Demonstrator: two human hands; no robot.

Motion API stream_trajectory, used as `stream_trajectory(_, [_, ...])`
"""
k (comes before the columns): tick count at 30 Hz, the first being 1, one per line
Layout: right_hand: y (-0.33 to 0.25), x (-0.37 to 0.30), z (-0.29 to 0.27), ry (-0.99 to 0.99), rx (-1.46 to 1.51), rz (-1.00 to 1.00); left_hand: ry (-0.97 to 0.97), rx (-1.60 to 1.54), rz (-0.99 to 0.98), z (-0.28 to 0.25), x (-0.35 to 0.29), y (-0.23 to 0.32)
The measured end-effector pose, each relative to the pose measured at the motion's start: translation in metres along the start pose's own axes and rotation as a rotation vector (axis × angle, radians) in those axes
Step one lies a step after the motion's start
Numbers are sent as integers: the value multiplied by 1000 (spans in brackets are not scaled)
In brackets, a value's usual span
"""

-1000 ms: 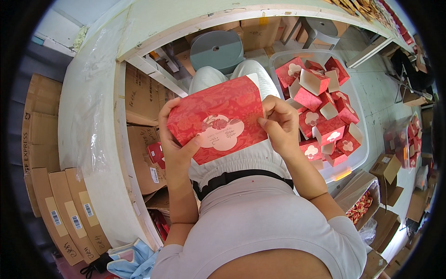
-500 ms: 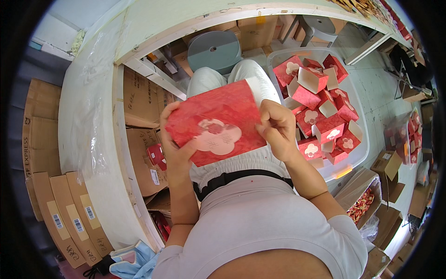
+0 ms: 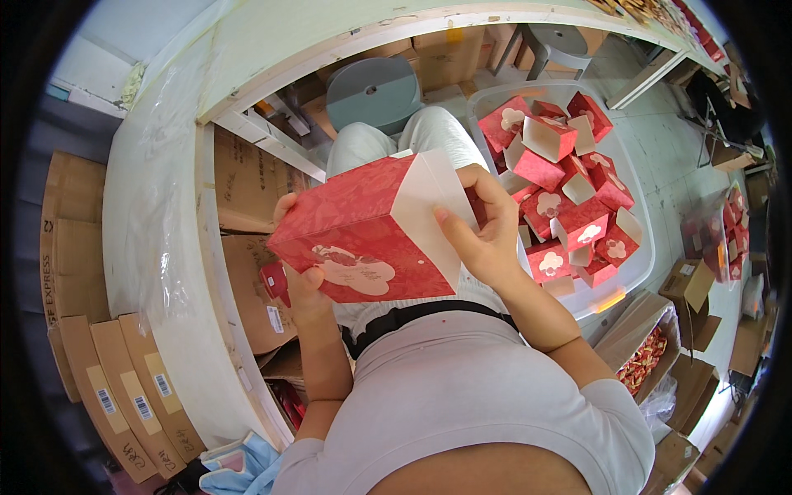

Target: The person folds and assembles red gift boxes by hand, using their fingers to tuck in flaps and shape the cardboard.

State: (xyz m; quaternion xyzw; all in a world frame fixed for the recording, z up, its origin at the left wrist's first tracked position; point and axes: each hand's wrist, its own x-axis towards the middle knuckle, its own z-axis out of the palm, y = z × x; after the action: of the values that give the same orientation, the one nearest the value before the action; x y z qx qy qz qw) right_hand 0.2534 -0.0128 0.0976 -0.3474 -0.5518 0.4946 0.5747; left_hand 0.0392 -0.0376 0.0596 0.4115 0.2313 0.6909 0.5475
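Over my lap is a red cardboard box (image 3: 355,219) with a pale flower-shaped panel on its front and a white inside flap at its right end. My left hand (image 3: 307,293) grips its left end, thumb on the front and fingertips showing at the upper edge. At the other end, my right hand (image 3: 492,235) is closed on the white flap (image 3: 433,219), with thumb and bent fingers against it. The box is opened out into a solid shape and tilted. The fingers behind it are hidden.
Right of my legs stands a clear plastic tub (image 3: 646,239) of similar red boxes (image 3: 582,223). A grey-green stool (image 3: 373,92) is beyond my knees. A white table (image 3: 157,247) curves along my left, cardboard cartons (image 3: 136,404) beside it. An open carton (image 3: 676,318) sits at the right.
The red box has gone from nearly flat to a squared-out shape, its white end flap now showing. My right hand has shifted slightly up and left onto that flap.
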Motion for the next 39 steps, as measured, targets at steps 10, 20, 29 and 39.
stream_trajectory(10, [3, 0, 1, 85, 0, 25, 7, -11, -35, 6, 0, 0])
stream_trajectory(20, [16, 4, -11, -14, -205, -101, 51, 26, -50, 10, -1, 1])
stream_trajectory(29, [5, 4, -6, 104, 7, -110, 47, 20, -50, 2, -1, 0])
stream_trajectory(39, [13, 6, -7, 126, -23, -58, 38, 71, -68, 0, -1, -1])
